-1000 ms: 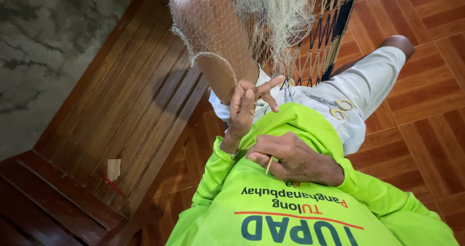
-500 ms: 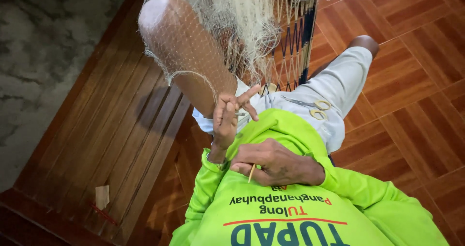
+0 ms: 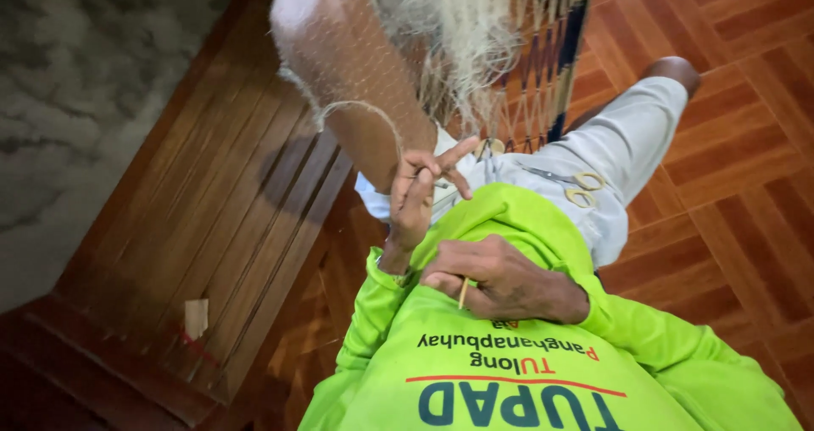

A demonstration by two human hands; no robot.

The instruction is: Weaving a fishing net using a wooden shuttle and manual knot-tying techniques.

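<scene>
twine pinched in left hand fingers, looping up-left.

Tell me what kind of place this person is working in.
Probably a room in a home, not a workshop. The floor is glossy reddish parquet-pattern tile, a dark wooden bench stands beside a rough grey wall, and the person sits with a net over the knee and scissors in the lap.

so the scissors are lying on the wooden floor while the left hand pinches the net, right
Not quite. In the head view the scissors lie on the person's lap, on the light shorts, not on the wooden floor. The rest holds: the left hand pinches the net at its edge.
</scene>
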